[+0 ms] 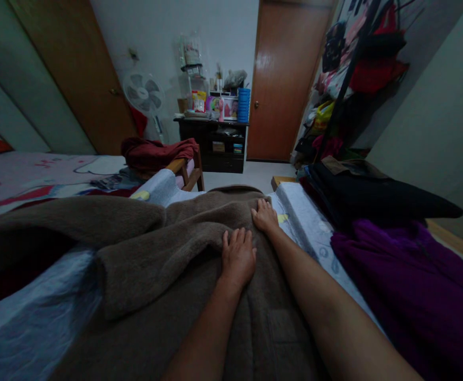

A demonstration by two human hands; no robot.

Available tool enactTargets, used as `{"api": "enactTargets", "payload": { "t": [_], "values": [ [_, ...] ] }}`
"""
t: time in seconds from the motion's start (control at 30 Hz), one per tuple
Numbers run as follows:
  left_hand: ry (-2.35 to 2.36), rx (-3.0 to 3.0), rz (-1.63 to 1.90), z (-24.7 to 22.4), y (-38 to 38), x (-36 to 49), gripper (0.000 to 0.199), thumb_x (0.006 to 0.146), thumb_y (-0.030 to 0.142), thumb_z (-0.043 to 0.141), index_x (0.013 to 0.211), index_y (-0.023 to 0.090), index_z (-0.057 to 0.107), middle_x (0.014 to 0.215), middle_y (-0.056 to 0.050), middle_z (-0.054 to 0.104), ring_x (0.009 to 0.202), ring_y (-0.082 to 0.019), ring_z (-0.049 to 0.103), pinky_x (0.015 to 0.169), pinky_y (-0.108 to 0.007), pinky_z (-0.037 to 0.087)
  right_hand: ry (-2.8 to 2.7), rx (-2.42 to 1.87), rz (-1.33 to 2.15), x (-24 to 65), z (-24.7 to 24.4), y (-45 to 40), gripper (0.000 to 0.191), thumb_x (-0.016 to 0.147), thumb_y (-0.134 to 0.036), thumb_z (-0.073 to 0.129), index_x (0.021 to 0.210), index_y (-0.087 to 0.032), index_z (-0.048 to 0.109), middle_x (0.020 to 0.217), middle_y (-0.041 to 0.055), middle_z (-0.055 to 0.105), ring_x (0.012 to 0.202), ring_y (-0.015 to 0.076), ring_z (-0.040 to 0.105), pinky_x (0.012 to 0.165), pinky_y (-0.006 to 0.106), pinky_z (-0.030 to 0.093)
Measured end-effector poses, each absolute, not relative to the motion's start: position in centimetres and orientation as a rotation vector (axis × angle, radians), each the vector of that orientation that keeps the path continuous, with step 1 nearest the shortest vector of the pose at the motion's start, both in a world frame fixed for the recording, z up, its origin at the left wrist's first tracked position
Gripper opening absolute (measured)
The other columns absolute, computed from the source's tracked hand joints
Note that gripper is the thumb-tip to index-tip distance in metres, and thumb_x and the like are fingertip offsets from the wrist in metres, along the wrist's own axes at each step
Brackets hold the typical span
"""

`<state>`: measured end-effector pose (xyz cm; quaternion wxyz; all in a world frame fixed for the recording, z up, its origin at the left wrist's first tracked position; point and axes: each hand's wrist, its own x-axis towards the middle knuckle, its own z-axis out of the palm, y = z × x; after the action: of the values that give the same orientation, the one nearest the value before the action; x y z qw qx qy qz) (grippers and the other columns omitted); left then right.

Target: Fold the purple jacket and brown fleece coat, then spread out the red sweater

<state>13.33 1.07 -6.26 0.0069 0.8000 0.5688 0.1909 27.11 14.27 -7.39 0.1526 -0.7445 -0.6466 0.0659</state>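
Observation:
A brown fleecy coat [199,275] lies spread over the bed, its collar end pointing away from me. One of its sleeves [147,264] is folded across the body of the coat, and another brown part stretches off to the left. My left hand [239,255] rests flat on the middle of the coat beside the folded sleeve, fingers extended. Farther up and to the right, my right hand [265,216] presses on the coat near its collar and right edge, fingers spread. Neither hand grips the fabric as far as I can see.
A purple garment [406,286] and a folded black garment [374,193] lie along the right side. Light patterned bedding [314,227] shows under the coat. Dark red cloth [157,152] hangs over a wooden bed end at left. Beyond stand a fan [143,92] and a black cabinet [211,159].

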Motion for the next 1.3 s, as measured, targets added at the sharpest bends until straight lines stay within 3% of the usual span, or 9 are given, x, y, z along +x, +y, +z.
{"api": "enactTargets", "payload": {
  "t": [0.4, 0.6, 0.73, 0.9, 1.07, 1.3],
  "values": [
    [1.756, 2.472, 0.619, -5.8, 1.0, 13.3, 0.039, 0.093, 0.032, 0.05, 0.13, 0.017, 0.054, 0.143, -0.012, 0.051, 0.136, -0.027, 0.041, 0.116, -0.053, 0.021, -1.826, -2.138, 0.153, 27.0, -7.6, 14.0, 0.062, 0.097, -0.044, 0.032, 0.15, -0.011, 0.029, 0.157, 0.0117, 0.029, 0.145, 0.0261, 0.023, 0.115, 0.041, 0.022],
    [1.769, 2.426, 0.778, -4.6, 1.0, 13.1, 0.022, 0.096, 0.024, 0.044, 0.103, 0.021, 0.064, 0.114, -0.006, 0.069, 0.119, -0.023, 0.055, 0.115, -0.052, 0.018, -1.817, -2.105, 0.082, 27.1, -7.8, 13.8, 0.06, 0.097, -0.044, 0.034, 0.148, -0.013, 0.033, 0.155, 0.0117, 0.033, 0.142, 0.0267, 0.028, 0.111, 0.041, 0.027],
    [1.779, 2.397, 0.778, -4.5, 1.2, 12.9, 0.014, 0.092, 0.024, 0.052, 0.098, 0.022, 0.064, 0.103, -0.004, 0.07, 0.106, -0.022, 0.059, 0.114, -0.052, 0.018, -1.803, -2.042, -0.086, 27.0, -7.6, 13.3, 0.047, 0.094, -0.035, 0.039, 0.135, -0.013, 0.048, 0.143, 0.0136, 0.048, 0.132, 0.0264, 0.039, 0.107, 0.039, 0.031],
    [1.808, 2.425, 0.677, -4.7, 1.2, 13.0, 0.017, 0.088, 0.028, 0.06, 0.103, 0.021, 0.063, 0.105, -0.006, 0.067, 0.108, -0.024, 0.056, 0.109, -0.046, 0.028, -1.922, -2.002, -0.169, 26.7, -6.8, 13.0, 0.03, 0.089, -0.021, 0.043, 0.111, -0.013, 0.062, 0.123, 0.0153, 0.059, 0.117, 0.0264, 0.049, 0.102, 0.036, 0.033],
    [1.812, 2.423, 0.654, -4.5, 1.2, 13.0, 0.019, 0.087, 0.027, 0.062, 0.104, 0.02, 0.062, 0.106, -0.006, 0.067, 0.108, -0.025, 0.056, 0.108, -0.045, 0.031, -1.923, -2.109, 0.006, 26.0, -6.4, 13.5, 0.037, 0.091, -0.019, 0.039, 0.123, -0.011, 0.057, 0.13, 0.0155, 0.057, 0.121, 0.0247, 0.05, 0.103, 0.034, 0.035],
    [1.804, 2.389, 0.686, -4.5, 1.1, 13.2, 0.012, 0.09, 0.025, 0.056, 0.1, 0.021, 0.062, 0.105, -0.005, 0.069, 0.109, -0.024, 0.056, 0.113, -0.051, 0.021, -1.779, -2.177, 0.073, 25.0, -6.9, 12.9, 0.056, 0.098, -0.036, 0.032, 0.146, -0.008, 0.035, 0.155, 0.016, 0.032, 0.142, 0.0282, 0.029, 0.113, 0.04, 0.024]
  ]
}}
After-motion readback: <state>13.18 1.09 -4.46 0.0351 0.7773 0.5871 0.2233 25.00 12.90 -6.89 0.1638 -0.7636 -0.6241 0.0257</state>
